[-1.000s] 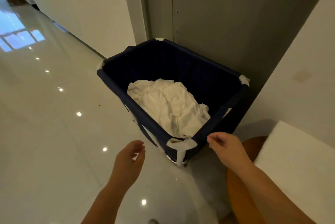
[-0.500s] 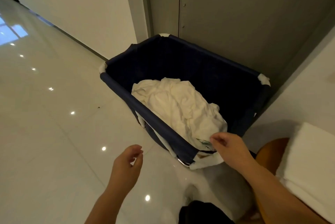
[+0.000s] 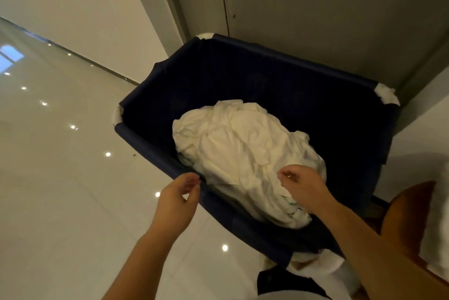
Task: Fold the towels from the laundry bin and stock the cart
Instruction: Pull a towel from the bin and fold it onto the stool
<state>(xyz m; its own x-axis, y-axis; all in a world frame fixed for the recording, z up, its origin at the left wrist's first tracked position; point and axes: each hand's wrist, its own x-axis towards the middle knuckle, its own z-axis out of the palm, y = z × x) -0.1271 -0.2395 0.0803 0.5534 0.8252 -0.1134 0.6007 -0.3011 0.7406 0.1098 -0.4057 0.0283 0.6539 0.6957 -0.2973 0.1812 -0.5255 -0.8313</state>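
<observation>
A dark navy fabric laundry bin (image 3: 155,154) with white corner caps stands on the floor against a grey wall. Inside lies a crumpled heap of white towels (image 3: 243,149). My left hand (image 3: 181,196) is at the bin's near rim, fingers loosely curled and holding nothing. My right hand (image 3: 303,184) is inside the bin just above the near part of the heap, fingers loosely bent with nothing pinched between them. A rounded brown cart surface (image 3: 408,212) shows at the lower right, with a white folded towel (image 3: 439,222) on it at the frame's edge.
Glossy pale floor tiles (image 3: 60,178) spread to the left. A grey panelled wall (image 3: 315,20) stands right behind the bin and a white wall (image 3: 422,134) to its right. Dark clothing (image 3: 286,282) shows at the bottom edge.
I have stepped closer, so the bin fills more of the view. My right hand moved from the bin's near corner to over the towels. My left hand rose to the near rim.
</observation>
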